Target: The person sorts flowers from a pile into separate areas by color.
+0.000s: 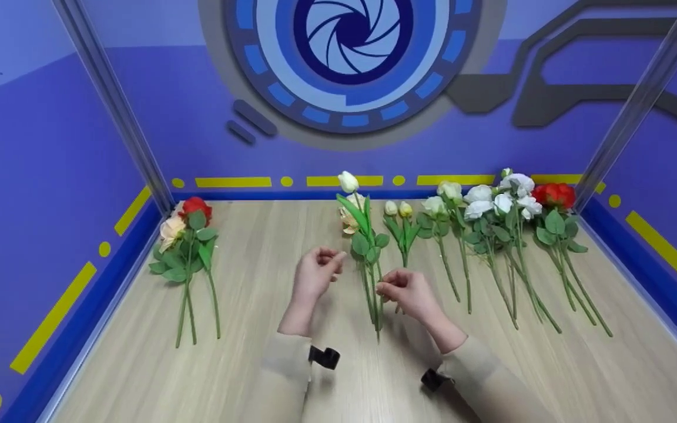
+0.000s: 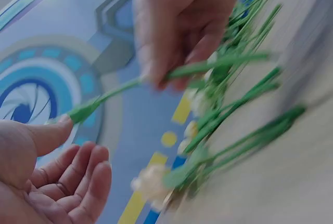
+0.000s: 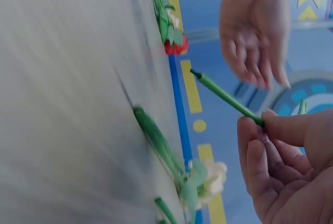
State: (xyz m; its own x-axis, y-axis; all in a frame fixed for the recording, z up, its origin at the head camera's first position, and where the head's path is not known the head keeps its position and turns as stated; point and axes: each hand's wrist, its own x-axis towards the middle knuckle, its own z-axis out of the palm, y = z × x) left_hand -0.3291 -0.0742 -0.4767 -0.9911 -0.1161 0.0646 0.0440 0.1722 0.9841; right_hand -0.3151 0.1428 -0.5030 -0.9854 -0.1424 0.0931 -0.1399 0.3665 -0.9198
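Note:
A white tulip (image 1: 348, 182) with long green leaves is held up off the table in my right hand (image 1: 407, 294). Thumb and fingers pinch its stem (image 3: 229, 98), as the right wrist view makes plain. My left hand (image 1: 317, 275) is just left of the tulip, its fingers loosely bent. In the right wrist view that left hand (image 3: 255, 31) hangs apart from the stem and holds nothing. Beneath the tulip lie a cream flower (image 3: 210, 180) and a peach flower (image 1: 348, 222), partly hidden by its leaves.
At the left lie a red rose (image 1: 196, 207), a peach rose (image 1: 171, 231) and green stems. Right of my hands are two tulips (image 1: 398, 208), pale roses (image 1: 434, 207), white flowers (image 1: 479, 201) and red flowers (image 1: 554, 195). Blue walls (image 1: 156, 135) enclose the wooden table (image 1: 256, 305).

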